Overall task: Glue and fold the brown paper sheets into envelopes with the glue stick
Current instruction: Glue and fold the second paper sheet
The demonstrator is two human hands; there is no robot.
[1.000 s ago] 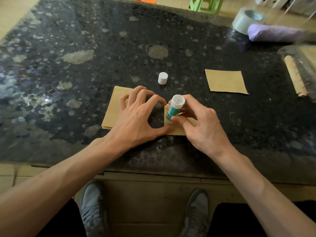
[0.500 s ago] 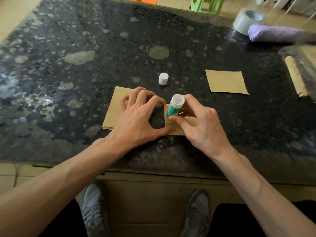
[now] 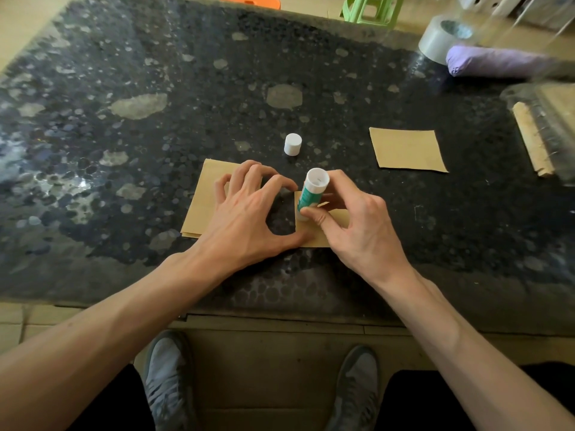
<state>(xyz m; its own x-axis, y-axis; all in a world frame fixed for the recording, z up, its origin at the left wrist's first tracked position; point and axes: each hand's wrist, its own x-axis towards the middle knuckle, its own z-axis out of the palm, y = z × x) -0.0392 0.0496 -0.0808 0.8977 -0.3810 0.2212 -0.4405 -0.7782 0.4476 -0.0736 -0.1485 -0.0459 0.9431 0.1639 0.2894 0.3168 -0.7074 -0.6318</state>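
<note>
Nearly upright, tip down, the glue stick [image 3: 309, 195] stands pinched in right fingers [image 3: 315, 215]; left fingers [image 3: 249, 175] pin paper [image 3: 202, 206].

The right hand [image 3: 357, 234] has slid the glue stick [image 3: 311, 195] very slightly toward 9 o'clock across the brown paper sheet [image 3: 340, 216], so the stick's foot now stands a touch closer to the sheet's left edge and to the left hand [image 3: 242, 219].

Soft daylight, left-side glare on the tabletop [image 3: 93, 126], blurred, warped upper-right edge.
</note>
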